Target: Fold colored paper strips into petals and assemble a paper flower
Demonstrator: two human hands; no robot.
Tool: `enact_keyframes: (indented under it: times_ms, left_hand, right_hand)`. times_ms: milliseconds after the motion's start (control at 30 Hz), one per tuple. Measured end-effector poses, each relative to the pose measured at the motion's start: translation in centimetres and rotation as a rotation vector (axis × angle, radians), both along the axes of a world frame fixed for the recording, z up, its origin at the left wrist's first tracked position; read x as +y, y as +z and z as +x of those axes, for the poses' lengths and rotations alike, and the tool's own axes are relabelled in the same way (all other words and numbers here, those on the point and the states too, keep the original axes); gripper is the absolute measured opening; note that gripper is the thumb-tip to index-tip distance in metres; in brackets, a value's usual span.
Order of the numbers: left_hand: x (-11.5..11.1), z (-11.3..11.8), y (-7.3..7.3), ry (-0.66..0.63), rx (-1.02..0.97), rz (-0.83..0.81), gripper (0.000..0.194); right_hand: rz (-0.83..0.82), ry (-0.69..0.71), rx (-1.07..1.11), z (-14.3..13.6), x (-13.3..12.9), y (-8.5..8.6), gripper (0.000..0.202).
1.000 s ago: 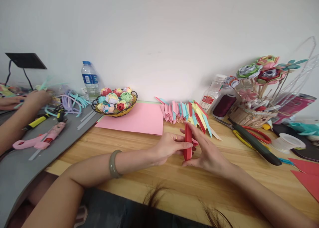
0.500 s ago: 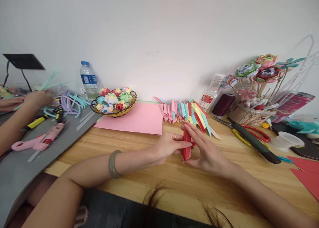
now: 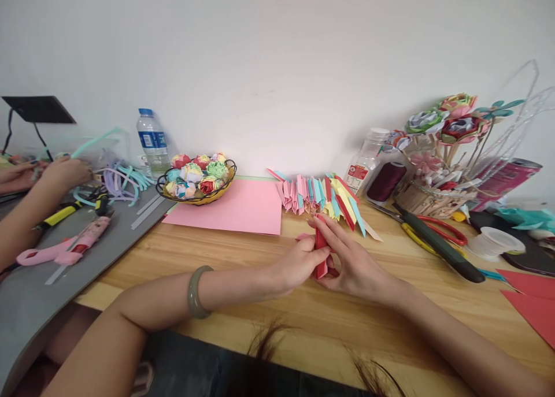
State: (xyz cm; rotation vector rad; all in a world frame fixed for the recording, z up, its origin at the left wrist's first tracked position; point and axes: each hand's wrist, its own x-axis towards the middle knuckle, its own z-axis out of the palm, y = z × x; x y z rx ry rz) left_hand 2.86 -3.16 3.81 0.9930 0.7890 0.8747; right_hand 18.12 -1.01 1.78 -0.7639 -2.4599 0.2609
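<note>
Between my two hands is a narrow folded piece of red paper point(image 3: 321, 248), held upright just above the wooden table. My left hand point(image 3: 299, 264) is closed on it from the left, with the thumb pressed across its face. From the right, my right hand point(image 3: 349, 261) grips the same paper, its fingers along the top edge and its thumb low down. Parts of the paper and several fingertips are hidden. Just behind my hands lies a row of folded paper strips point(image 3: 312, 193) in pink, blue, yellow and red.
Pink sheets point(image 3: 243, 212) lie by a basket point(image 3: 203, 200) of paper flowers. At left, another person's hands point(image 3: 65, 174) hold pipe cleaners near a pink glue gun point(image 3: 82, 241). Pliers point(image 3: 442, 247), a thread spool point(image 3: 385, 182), white spool point(image 3: 494, 244) and red paper point(image 3: 531, 313) lie right.
My left hand has turned and closed further around the red paper, its thumb still across it. The right hand keeps its grip. At left, the other person's hands and a green pipe cleaner have shifted.
</note>
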Motion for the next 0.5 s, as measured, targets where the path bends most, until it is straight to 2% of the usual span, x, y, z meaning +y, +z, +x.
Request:
enact_keyframes:
  times_ms: [100,233,267,367,433,500]
  left_hand:
    - [0.1,0.2,-0.3,0.022,0.0,-0.011,0.018]
    - [1.2,-0.3,-0.5,0.067,-0.021,-0.047,0.017]
    - [1.6,-0.5,-0.5,0.121,-0.019,-0.032,0.015]
    - [2.7,-1.3,-0.3,0.283,-0.063,-0.009,0.01]
    - [3.3,-1.7,-0.2,0.33,-0.082,-0.035,0.013]
    - [3.6,-2.0,-0.2,0.351,-0.084,-0.066,0.014]
  right_hand:
    - [-0.035,-0.036,-0.015,-0.4,0.0,0.1,0.093]
    - [-0.128,-0.004,-0.007,0.3,0.9,1.4,0.096]
    - [-0.136,-0.026,0.021,0.7,1.3,1.6,0.089]
    - [-0.108,-0.217,0.054,2.0,2.6,1.7,0.04]
    - [-0.065,-0.283,-0.017,2.6,3.3,1.1,0.031]
    - [-0.042,-0.283,-0.108,2.7,3.5,0.3,0.032]
